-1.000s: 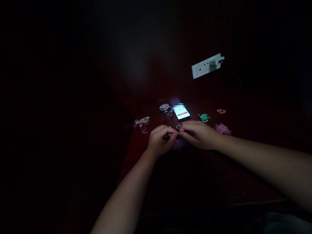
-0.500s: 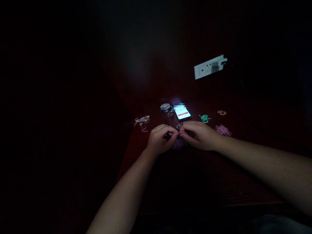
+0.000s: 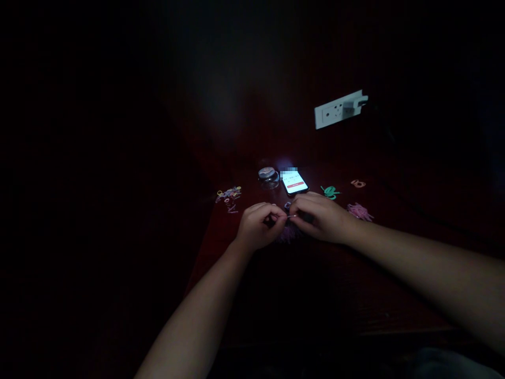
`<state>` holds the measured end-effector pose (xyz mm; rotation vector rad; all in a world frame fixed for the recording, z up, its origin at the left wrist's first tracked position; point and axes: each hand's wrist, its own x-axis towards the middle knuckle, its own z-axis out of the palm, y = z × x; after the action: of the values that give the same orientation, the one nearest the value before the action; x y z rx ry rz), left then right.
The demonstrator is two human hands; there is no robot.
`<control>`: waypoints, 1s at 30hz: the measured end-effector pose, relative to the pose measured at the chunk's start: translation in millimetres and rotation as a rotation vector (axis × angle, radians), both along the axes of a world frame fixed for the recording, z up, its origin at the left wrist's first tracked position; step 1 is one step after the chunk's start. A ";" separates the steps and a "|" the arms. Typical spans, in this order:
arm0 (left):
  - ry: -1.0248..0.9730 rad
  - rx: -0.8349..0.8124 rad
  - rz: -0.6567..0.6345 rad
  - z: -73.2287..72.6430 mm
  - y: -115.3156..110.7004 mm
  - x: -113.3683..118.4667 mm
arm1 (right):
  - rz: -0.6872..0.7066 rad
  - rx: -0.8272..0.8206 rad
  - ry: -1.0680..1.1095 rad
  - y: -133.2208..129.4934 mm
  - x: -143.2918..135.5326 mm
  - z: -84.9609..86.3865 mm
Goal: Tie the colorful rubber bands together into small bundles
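Observation:
Between my two hands a thin pinkish band (image 3: 291,216) is stretched. My left hand (image 3: 261,225) pinches one end of it, and my right hand (image 3: 321,218) pinches the other. Below the fingertips lies a pile of purple bands (image 3: 289,235), partly covered by my hands. A small pale loop (image 3: 288,205) rests just behind the fingertips. To the right of my right hand is a heap of pink bands (image 3: 360,211), with green bands (image 3: 330,192) behind that hand.
A lidded glass jar (image 3: 269,178) and a lit phone (image 3: 295,181) stand behind my hands on the dark red table (image 3: 213,239). Mixed small bands (image 3: 229,195) lie at left, orange bands (image 3: 358,183) at right. A power socket (image 3: 338,109) with a plug is at the back.
My hands hold nearly the same pose, with the band still between them. The right hand's upper fingers have risen slightly. The whole view has shifted a little.

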<state>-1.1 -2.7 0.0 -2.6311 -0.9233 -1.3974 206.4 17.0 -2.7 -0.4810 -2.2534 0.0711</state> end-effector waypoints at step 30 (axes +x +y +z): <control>0.017 -0.017 -0.061 2.1 -1.8 2.0 | 0.029 -0.019 0.068 1.2 2.0 -0.4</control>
<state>0.9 -4.5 2.1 -2.7008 -0.8644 -1.3841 208.5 18.2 -3.2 -0.4495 -2.1947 0.1224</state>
